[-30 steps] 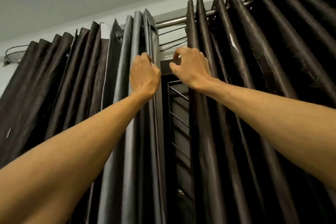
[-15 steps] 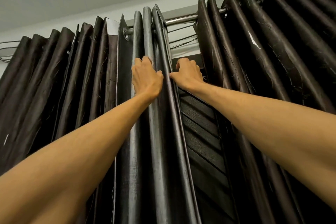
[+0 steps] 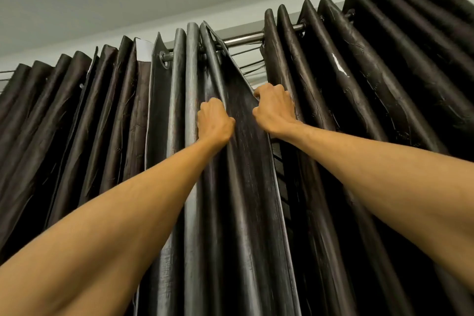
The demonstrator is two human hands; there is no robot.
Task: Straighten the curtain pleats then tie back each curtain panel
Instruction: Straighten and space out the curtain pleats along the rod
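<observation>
Two dark curtain panels hang from a metal rod near the ceiling: the left panel in tight folds, the right panel just beside it. Both hands are high on the left panel. The left hand curls its fingers round one fold, and the right hand grips the free edge, so the last pleat lies stretched between them. The pleats look uneven to me; it is better to pull gently sideways, hands level, so the eyelet slides without tearing.
</observation>
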